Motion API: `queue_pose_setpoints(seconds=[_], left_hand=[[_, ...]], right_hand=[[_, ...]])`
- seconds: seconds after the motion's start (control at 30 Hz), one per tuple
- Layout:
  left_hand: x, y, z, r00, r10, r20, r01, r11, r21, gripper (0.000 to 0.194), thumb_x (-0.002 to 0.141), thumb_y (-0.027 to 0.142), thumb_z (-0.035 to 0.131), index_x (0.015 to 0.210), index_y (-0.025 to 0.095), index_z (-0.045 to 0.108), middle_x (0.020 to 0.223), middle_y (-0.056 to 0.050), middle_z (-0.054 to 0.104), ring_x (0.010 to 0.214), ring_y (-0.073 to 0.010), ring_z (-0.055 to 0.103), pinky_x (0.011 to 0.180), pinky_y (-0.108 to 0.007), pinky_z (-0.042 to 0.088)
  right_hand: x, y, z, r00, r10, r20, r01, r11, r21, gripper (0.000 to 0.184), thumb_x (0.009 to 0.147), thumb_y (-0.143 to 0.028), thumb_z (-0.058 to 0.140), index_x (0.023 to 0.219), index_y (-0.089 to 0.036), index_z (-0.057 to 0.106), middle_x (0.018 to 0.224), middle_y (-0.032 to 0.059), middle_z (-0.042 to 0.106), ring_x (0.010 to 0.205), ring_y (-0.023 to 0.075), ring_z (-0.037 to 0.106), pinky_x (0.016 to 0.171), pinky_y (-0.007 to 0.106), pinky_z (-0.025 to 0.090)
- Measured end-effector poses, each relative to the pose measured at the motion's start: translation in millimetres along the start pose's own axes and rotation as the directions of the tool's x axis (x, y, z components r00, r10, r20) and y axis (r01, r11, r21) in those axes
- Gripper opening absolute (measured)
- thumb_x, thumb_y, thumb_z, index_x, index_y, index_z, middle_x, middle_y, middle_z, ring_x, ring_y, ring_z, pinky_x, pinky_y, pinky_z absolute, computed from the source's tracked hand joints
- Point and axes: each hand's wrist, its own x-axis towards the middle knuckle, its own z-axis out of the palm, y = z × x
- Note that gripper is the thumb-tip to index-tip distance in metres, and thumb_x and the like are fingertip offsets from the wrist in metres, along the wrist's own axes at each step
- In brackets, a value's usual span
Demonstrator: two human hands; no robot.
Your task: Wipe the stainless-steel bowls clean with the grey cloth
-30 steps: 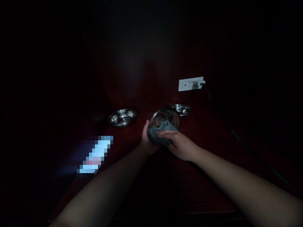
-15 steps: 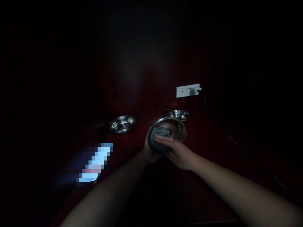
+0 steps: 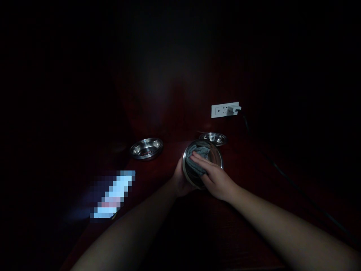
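Observation:
A shiny steel bowl point(image 3: 216, 155) is held up over the dark red table, its open side tilted toward me. My left hand point(image 3: 181, 180) grips it from the left and below; most of its fingers are hidden behind the bowl. Inside the bowl, my right hand point(image 3: 216, 177) presses a folded grey-green cloth point(image 3: 199, 160) against the inner wall, fingers closed over it.
Several steel bowls in a stack point(image 3: 146, 149) stand to the left. Another steel dish point(image 3: 216, 138) lies behind the held bowl. A glowing, pixelated screen point(image 3: 114, 195) is at the left. On the wall, a socket panel point(image 3: 225, 109) carries a plug with a dark cable point(image 3: 278, 168) trailing right.
The bowl has turned and tilted more upright toward me. My right hand and the cloth have shifted slightly up and to the right within it.

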Motion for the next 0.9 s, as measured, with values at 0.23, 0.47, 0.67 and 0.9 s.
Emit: queue_pose_setpoints(seconds=[0.23,0.47,0.67,0.9], left_hand=[[1.7,2.3,-2.3,0.997,-0.029,0.067,0.029,1.0,0.001,0.075,0.08,0.07,0.034,0.122,0.012,0.058,0.107,-0.015,0.068,0.101,-0.0307,0.061,0.088,-0.042,0.042],[-1.2,3.8,2.2,0.994,-0.062,0.086,0.064,0.998,-0.014,0.079,0.08,0.071,0.032,0.13,0.013,0.051,0.108,-0.014,0.068,0.096,-0.0289,0.063,0.085,-0.041,0.042],[-0.3,2.7,-1.2,0.996,-0.054,0.077,0.055,0.998,-0.011,0.077,0.081,0.07,0.032,0.134,0.017,0.047,0.113,-0.014,0.066,0.099,-0.0305,0.062,0.085,-0.043,0.042],[-0.8,1.5,1.1,0.996,-0.046,0.077,0.046,0.999,0.006,0.078,0.081,0.071,0.029,0.134,0.017,0.047,0.121,-0.015,0.062,0.103,-0.0299,0.06,0.088,-0.044,0.041]], right_hand=[[1.1,2.3,1.0,1.0,0.026,0.001,-0.025,0.994,-0.104,0.065,0.074,-0.002,0.041,0.138,-0.011,0.043,0.148,0.0124,0.035,0.14,0.0207,0.026,0.116,0.048,0.018],[1.5,1.8,0.9,0.995,0.087,0.051,-0.078,0.983,-0.163,0.069,0.073,-0.002,0.04,0.141,-0.01,0.039,0.152,0.0108,0.028,0.142,0.0224,0.018,0.115,0.048,0.02],[1.7,2.9,0.9,0.991,0.12,0.065,-0.1,0.965,-0.244,0.067,0.075,-0.005,0.042,0.142,-0.01,0.038,0.152,0.012,0.026,0.142,0.0241,0.017,0.115,0.048,0.022],[3.2,1.4,0.0,0.971,0.203,0.127,-0.138,0.909,-0.393,0.064,0.077,-0.007,0.043,0.142,-0.008,0.038,0.15,0.0138,0.03,0.141,0.0258,0.022,0.113,0.045,0.027]])
